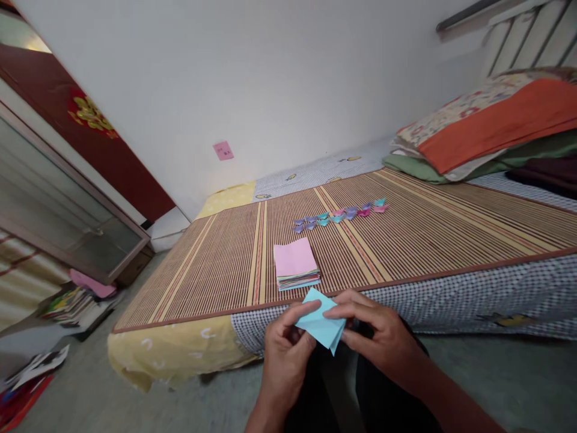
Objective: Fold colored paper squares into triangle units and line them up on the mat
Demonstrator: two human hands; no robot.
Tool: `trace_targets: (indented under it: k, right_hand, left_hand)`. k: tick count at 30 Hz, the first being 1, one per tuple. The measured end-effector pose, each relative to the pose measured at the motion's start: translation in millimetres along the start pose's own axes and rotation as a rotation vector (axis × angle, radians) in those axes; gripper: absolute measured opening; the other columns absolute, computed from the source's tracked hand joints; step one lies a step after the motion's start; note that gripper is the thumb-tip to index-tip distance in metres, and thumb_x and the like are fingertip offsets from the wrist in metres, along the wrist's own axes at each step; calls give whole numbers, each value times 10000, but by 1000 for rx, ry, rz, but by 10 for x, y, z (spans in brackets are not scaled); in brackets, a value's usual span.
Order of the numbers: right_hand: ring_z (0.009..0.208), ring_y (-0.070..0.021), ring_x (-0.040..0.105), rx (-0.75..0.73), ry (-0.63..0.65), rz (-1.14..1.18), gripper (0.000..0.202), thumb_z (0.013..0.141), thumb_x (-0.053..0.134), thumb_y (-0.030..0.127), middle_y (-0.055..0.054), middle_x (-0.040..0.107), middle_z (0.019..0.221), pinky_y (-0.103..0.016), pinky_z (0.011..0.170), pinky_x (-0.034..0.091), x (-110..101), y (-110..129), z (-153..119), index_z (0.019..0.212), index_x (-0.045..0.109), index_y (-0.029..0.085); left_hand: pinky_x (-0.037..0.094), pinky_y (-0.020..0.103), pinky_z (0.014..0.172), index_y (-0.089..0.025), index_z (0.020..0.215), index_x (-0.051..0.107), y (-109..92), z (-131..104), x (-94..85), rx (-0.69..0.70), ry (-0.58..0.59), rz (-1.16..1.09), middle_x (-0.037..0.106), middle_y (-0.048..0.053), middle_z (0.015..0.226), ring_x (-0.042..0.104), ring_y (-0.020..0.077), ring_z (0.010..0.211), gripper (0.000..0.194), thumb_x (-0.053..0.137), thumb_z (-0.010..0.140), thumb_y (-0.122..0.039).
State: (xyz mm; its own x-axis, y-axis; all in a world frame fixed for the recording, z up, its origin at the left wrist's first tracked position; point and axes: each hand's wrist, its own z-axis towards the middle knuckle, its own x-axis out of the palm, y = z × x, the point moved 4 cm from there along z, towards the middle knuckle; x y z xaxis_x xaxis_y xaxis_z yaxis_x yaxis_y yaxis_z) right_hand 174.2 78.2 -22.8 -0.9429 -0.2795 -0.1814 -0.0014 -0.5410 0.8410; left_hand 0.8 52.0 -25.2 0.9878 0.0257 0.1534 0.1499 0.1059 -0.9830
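1. White wall (270, 78) stands farthest off, well beyond the grip.
2. Nearer, a bed (180, 352) spreads out ahead of the grip, with a striped mat (220, 258) over it.
3. Making the grip, the left hand (287, 352) and right hand (383, 334) are both clamped on one blue paper (322, 322), this side of the bed's near edge.
4. Just past the grip lies a stack of coloured sheets (295, 258), flat and unfolded.
5. Within the grip, the blue paper shows layers; I'd judge it part-folded, some shaping left.
6. Farther beyond, rightward, small folded shapes (337, 219) sit in two rows, looking finished.
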Motion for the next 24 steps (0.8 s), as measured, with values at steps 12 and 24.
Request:
trace_targets:
  k: [12,24]
  right_hand:
    - [832,-181,646,139,-114,53,177,939,652,242,-22,656,849,-278,753,481,122,-90,-8,767,675,206]
    - [774,-180,628,129,-193,-13,254,954,613,258,-12,616,778,-284,726,478,125,-9,-8,705,631,207]
  left_hand:
    - [535,266,752,-202,1053,821,-32,-14,-9,0,26,127,782,57,836,667,163,726,271,679,924,-393]
    - [519,250,664,-170,1148,746,25,-64,100,-11,-64,111,756,49,831,633,151,684,344,758,859,-355]
